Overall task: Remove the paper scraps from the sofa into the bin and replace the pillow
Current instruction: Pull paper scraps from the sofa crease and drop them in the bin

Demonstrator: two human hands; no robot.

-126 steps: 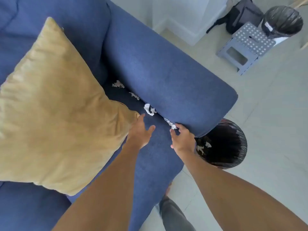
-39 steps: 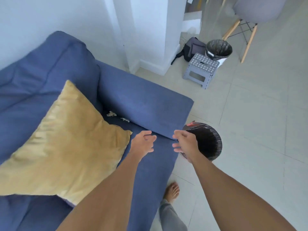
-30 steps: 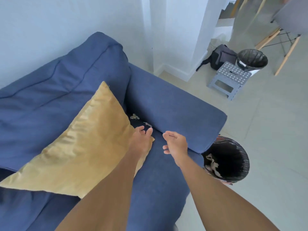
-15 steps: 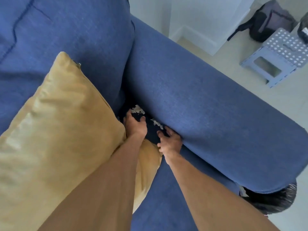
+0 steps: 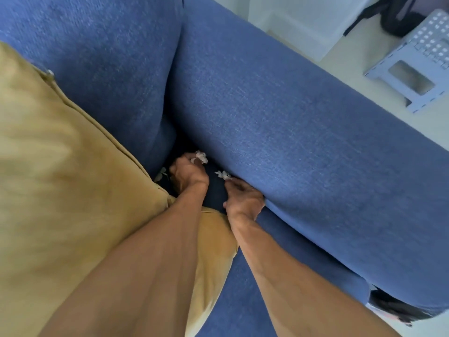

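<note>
A: Nearest first. What container is in view?

B: At the lower right edge, a round bin lined with a black plastic bag [image 5: 398,311] pokes out from under the sofa's arm. Only a sliver of it shows, so I cannot tell what is inside.

A: Any writing or brand marks?

B: None that I can read.

A: Where are the hands?

B: Both bare forearms reach forward into the crease where the seat of the blue woven-fabric sofa [image 5: 279,122] meets its padded arm. The left forearm lies across the corner of the mustard-yellow velvety square pillow [image 5: 60,190], which leans on the seat at the left. The left hand [image 5: 188,175] has its grip curled closed around a crumpled white paper scrap [image 5: 200,157] that sticks out past the fingers. The right hand [image 5: 244,198] rests against the sofa arm, its grip narrow, fingertips [image 5: 229,183] touching a second small torn white scrap [image 5: 223,175] on the dark seat; whether it is pinched yet I cannot tell.

A: How do the scraps look?

B: Small, ragged, crumpled and whitish. One more pale bit [image 5: 161,173] lies just beside the pillow's edge, left of the left hand.

A: And farther off?

B: On the pale tiled floor beyond the sofa arm stands a grey plastic folding step stool with a dotted top [image 5: 418,66], and behind it a black bag [image 5: 398,18], near a white wall base.
</note>
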